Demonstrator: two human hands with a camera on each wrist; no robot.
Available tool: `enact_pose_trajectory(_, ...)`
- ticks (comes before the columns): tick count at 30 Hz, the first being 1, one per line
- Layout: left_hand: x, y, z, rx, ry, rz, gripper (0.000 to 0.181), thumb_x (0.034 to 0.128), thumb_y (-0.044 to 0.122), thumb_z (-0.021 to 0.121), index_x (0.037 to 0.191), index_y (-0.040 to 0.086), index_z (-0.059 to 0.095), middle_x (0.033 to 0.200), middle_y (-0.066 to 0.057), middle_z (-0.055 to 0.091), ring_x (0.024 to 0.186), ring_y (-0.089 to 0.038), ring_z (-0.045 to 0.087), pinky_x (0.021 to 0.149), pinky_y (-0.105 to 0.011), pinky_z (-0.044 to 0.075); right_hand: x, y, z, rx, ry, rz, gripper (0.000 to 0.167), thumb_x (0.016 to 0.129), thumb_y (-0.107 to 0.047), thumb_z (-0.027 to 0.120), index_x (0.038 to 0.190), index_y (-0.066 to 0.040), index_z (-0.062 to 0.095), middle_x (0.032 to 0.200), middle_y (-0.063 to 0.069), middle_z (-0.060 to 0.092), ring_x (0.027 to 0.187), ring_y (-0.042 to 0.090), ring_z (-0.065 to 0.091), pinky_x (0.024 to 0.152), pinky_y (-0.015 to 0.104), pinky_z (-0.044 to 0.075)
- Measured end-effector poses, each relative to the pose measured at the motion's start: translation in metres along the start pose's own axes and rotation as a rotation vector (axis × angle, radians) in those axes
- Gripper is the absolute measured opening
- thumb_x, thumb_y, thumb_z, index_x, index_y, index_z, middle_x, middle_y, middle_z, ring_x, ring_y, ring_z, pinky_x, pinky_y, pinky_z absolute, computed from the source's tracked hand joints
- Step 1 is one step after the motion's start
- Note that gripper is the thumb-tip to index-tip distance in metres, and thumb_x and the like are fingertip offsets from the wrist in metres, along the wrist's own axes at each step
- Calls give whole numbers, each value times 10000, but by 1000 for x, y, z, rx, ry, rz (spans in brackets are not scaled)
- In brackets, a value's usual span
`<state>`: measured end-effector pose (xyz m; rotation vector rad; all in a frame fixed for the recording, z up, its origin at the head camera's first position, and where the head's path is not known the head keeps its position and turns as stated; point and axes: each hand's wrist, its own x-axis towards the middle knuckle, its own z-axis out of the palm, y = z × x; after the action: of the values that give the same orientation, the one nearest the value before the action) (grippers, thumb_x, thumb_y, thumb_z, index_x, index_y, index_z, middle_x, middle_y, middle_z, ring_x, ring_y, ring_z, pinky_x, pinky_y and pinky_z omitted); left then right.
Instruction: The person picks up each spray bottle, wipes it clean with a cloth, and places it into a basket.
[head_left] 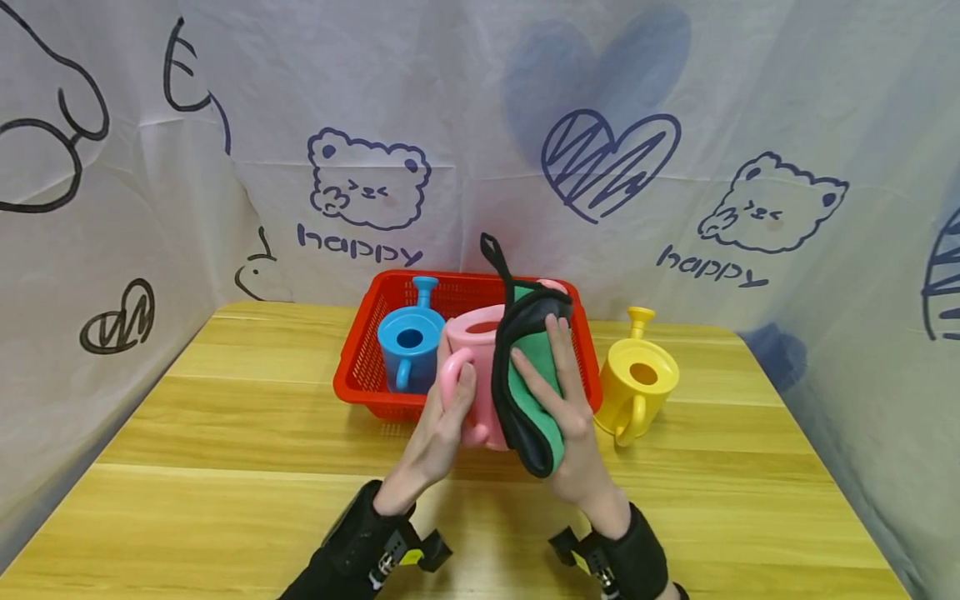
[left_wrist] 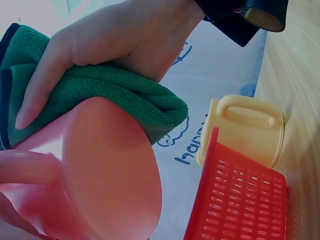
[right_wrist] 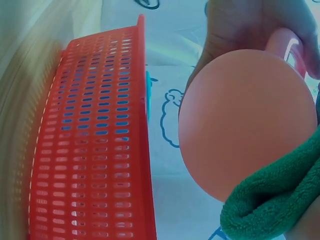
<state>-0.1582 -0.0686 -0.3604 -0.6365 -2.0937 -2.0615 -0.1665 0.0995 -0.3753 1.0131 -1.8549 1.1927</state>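
Observation:
A pink watering can (head_left: 483,354) is held up tilted in front of the red basket, its round base facing the wrist cameras. My left hand (head_left: 433,429) grips it at the handle side, with the thumb by the handle. A folded green cloth (head_left: 536,421) with black edging and a hanging loop lies against the can's right side. My right hand (head_left: 576,425) holds this cloth against the can, fingers spread over it. From the left wrist view, the cloth (left_wrist: 125,95) is sandwiched between that hand and the can.
The red basket (head_left: 352,379) stands at the table's back; inside are a blue watering can (head_left: 393,367) and another pink item (head_left: 553,285), mostly hidden. Right of the basket, a yellow watering can (head_left: 615,383) stands on the wooden table (head_left: 225,467). A drawn-on white sheet (head_left: 480,100) hangs behind.

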Motion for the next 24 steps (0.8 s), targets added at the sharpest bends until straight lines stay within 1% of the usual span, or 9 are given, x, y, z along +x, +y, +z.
enact_pose_trajectory(3,-1,1,0,2,7,-13,610,1048,450,354,1553,167,163,1517,-83,349,1350,-252,395,1106,-401,436,1,2,-2,62,6,14,529,1020,-368,532,1498,-144,485,1686,137,197,1566,306,208,1241,307,280)
enact_pose_trajectory(5,-1,2,1,-14,3,-10,615,1048,437,357,1564,179,143,1544,-77,329,1378,-262,377,1129,-491,419,1,3,-3,78,12,15,528,1028,-343,524,1505,-123,470,1682,156,199,1562,287,234,1227,290,303)
enact_pose_trajectory(6,-1,2,1,-25,3,-10,642,1045,423,365,1582,206,88,1588,-50,273,1417,-255,331,1153,-531,389,2,3,-4,74,16,14,527,1032,-334,519,1510,-119,460,1678,166,204,1562,283,238,1222,285,308)
enact_pose_trajectory(8,-2,3,2,-34,10,-11,648,1043,432,366,1584,224,77,1587,-36,273,1418,-260,334,1149,-550,392,2,2,-4,62,22,18,537,1031,-314,528,1521,-111,441,1671,192,209,1559,280,251,1208,278,325)
enact_pose_trajectory(13,-2,4,2,-51,31,-10,661,1039,478,354,1587,229,79,1603,-11,232,1437,-264,304,1146,-549,402,3,1,-2,49,32,41,565,1023,-280,557,1532,-81,411,1659,237,205,1554,274,268,1178,270,361)
enact_pose_trajectory(17,-2,4,1,-64,39,-12,664,1043,484,334,1594,226,68,1612,-10,208,1451,-262,275,1153,-542,394,1,1,0,41,25,38,570,1025,-301,552,1533,-85,409,1665,228,193,1555,277,264,1184,271,354)
enact_pose_trajectory(20,-1,3,-2,-53,43,-11,636,1046,508,313,1564,176,153,1560,-56,266,1401,-267,321,1114,-496,427,-1,2,1,21,16,22,569,1031,-380,515,1530,-122,425,1674,192,195,1559,292,246,1213,282,319)
enact_pose_trajectory(22,-1,3,-4,-50,52,-19,629,1042,540,301,1515,129,239,1502,-91,315,1350,-267,358,1067,-443,455,-2,2,2,-4,8,5,562,1024,-412,516,1516,-146,455,1676,169,208,1561,321,224,1224,292,307)
enact_pose_trajectory(24,-2,3,-5,-55,66,-31,628,1042,561,287,1431,70,322,1413,-135,372,1272,-273,416,1008,-377,481,-2,1,4,-53,8,-26,556,1009,-435,541,1492,-162,496,1665,167,243,1551,370,220,1233,317,298)
